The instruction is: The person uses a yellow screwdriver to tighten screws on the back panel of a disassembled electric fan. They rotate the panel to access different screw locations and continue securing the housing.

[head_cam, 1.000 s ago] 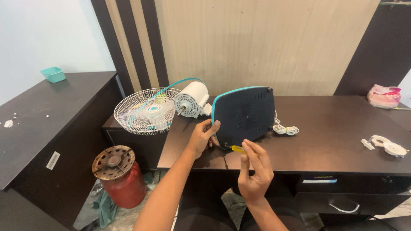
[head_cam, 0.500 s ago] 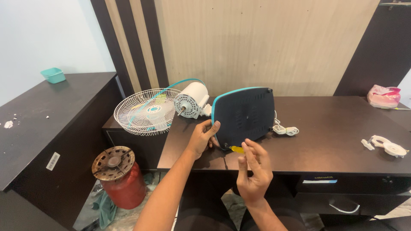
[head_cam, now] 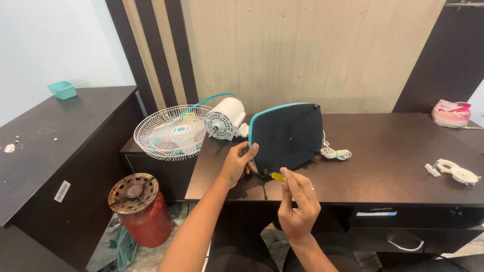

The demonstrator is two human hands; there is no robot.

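A table fan lies taken apart on a dark wooden desk (head_cam: 393, 166). Its dark blue base with a teal rim (head_cam: 287, 135) stands on edge, underside toward me. My left hand (head_cam: 237, 162) grips the base's lower left edge and steadies it. My right hand (head_cam: 297, 201) pinches a small yellow-handled screwdriver (head_cam: 277, 176), whose tip points at the base's lower left corner. The white motor housing (head_cam: 225, 118) lies behind the base, and the white wire grille (head_cam: 169, 132) lies to its left.
A coiled white cord (head_cam: 336, 152) rests right of the base. White plastic parts (head_cam: 454, 171) lie at the desk's right, a pink bag (head_cam: 451, 113) at the far right. A red gas cylinder (head_cam: 140, 207) stands on the floor. A teal tub (head_cam: 62, 89) sits on the left counter.
My right hand's fingers have turned around the screwdriver handle and closed on it again. The base and my left hand have stayed put.
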